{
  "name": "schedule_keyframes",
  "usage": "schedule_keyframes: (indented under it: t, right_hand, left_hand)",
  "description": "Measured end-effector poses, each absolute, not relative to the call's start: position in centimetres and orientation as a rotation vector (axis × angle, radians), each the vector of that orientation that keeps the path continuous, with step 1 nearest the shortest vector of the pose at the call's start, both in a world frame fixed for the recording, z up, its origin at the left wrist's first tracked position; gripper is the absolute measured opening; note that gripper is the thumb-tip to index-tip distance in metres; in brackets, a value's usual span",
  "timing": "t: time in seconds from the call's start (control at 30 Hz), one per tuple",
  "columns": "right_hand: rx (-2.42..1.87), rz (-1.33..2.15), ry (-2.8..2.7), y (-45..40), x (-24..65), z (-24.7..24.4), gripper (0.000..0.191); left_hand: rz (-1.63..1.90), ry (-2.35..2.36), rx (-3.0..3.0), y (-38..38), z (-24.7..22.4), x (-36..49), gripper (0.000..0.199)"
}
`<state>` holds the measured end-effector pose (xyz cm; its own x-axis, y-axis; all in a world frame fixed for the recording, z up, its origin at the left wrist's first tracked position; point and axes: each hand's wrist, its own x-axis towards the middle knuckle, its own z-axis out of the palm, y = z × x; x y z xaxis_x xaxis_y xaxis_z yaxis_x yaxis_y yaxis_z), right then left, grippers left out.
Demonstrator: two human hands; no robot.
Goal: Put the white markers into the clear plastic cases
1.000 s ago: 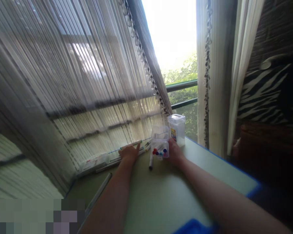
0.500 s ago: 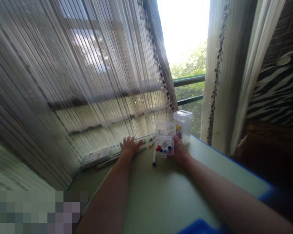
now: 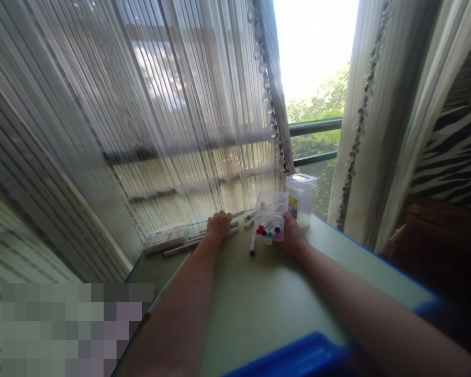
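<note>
My left hand (image 3: 220,225) is over several markers (image 3: 188,245) on the pale green table, its fingers curled together; what they hold, if anything, is too small to make out. My right hand (image 3: 294,233) grips the right side of a clear plastic box (image 3: 269,228). The box's lid stands open at the back, and several markers with red, blue, teal and pink ends lie inside it. A loose marker with a dark end (image 3: 253,245) lies just left of the box. More pens (image 3: 249,219) lie behind it.
A tall clear container (image 3: 301,201) with a label stands behind my right hand. At the left rests a flat clear case (image 3: 165,238). A blue object (image 3: 286,358) is at the near edge of the table (image 3: 259,303). Striped curtains hang behind, beside a bright window.
My left hand's spread fingers have curled in over the markers. The view has shifted, so the blue object at the near edge shows more. My right hand remains on the box.
</note>
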<state>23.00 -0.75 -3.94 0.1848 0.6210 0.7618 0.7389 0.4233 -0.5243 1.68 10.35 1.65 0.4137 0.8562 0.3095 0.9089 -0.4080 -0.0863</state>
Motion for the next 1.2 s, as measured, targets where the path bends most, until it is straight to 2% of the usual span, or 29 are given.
schedule_keyframes:
  t: [0.13,0.4,0.57,0.63,0.77,1.0,1.2]
  right_hand:
    - [-1.286,-0.13,-1.504,-0.8,23.0,-3.8,0.037]
    - [-1.288,-0.084,-1.494,-1.0,23.1,-3.6,0.038]
    - [-1.307,-0.121,-1.517,-0.8,22.7,-3.4,0.038]
    - [-1.299,-0.121,-1.527,-0.8,22.6,-3.3,0.04]
    - [-1.268,-0.092,-1.529,-1.0,22.5,-3.6,0.046]
    - [-1.261,-0.088,-1.537,-1.6,22.6,-3.7,0.042]
    - [-1.268,-0.086,-1.555,-1.5,22.7,-3.9,0.04]
  left_hand:
    - [-0.55,-1.431,-2.355,8.9,2.0,2.5,0.029]
    - [-1.576,-1.174,-2.289,5.2,4.4,5.4,0.015]
    - [-1.927,-0.944,-2.35,2.2,4.9,4.9,0.017]
    - [-1.921,-0.831,-2.315,1.1,3.9,3.9,0.02]
    - [-1.657,-0.659,-2.199,-0.2,1.8,2.0,0.019]
    - [-1.462,-0.706,-2.21,-0.3,0.8,2.0,0.012]
    - [-1.451,-0.543,-2.246,-2.5,0.4,3.4,0.023]
